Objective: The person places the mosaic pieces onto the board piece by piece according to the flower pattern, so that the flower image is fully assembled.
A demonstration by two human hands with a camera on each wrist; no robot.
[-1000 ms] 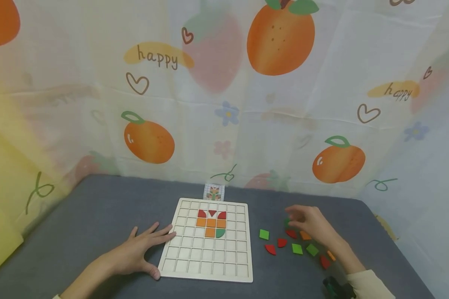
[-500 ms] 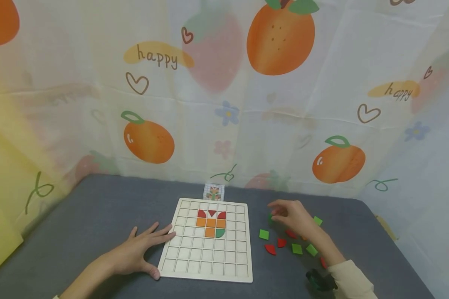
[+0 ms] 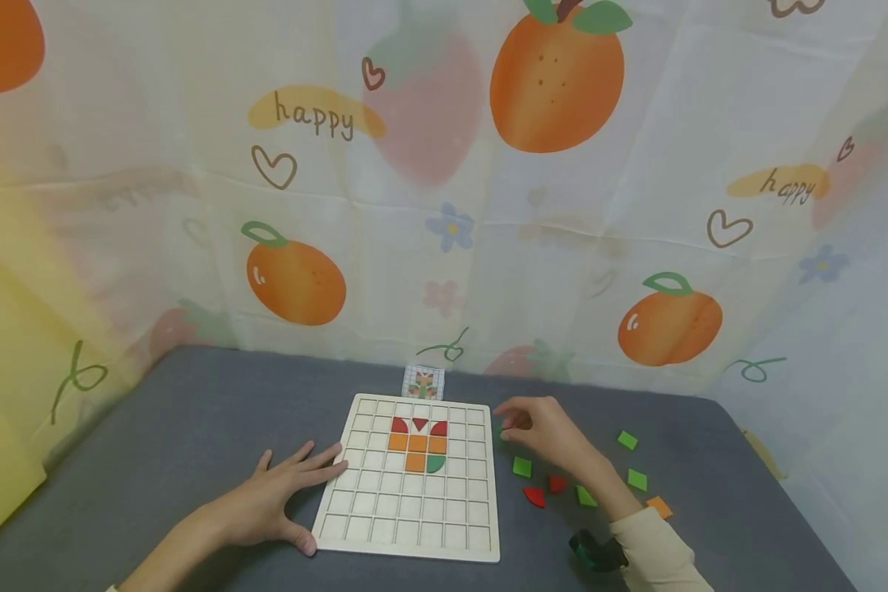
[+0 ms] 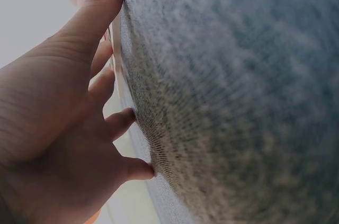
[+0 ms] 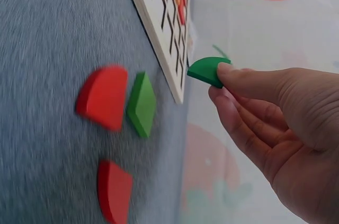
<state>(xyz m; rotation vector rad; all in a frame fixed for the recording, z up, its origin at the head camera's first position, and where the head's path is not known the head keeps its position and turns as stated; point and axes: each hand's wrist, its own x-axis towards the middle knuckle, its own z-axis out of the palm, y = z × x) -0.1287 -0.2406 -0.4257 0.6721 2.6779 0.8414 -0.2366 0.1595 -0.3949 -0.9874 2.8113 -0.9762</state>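
Note:
My right hand [image 3: 543,427] pinches a dark green quarter-circle tile [image 5: 208,70] between thumb and fingers, just off the right edge of a white grid board [image 3: 392,514]. Fingers spread, my left hand [image 3: 274,497] rests at the board's left edge, with its thumb by the near corner. In the left wrist view, the same hand [image 4: 69,123] touches the grey cloth and the board's side. Set in the upper grid are red tiles [image 3: 439,427], orange square tiles [image 3: 417,444] and one green quarter-circle tile [image 3: 436,464].
A small pattern card [image 3: 423,382] lies behind the board. To its right are scattered loose tiles: light green squares [image 3: 522,467], red quarter-circles [image 3: 534,497] and an orange piece [image 3: 659,506]. A printed curtain [image 3: 562,205] hangs behind the grey table [image 3: 252,403].
My right hand has moved left from the loose tiles toward the board, carrying the green quarter-circle tile. More loose tiles show behind it. The left hand stays in place.

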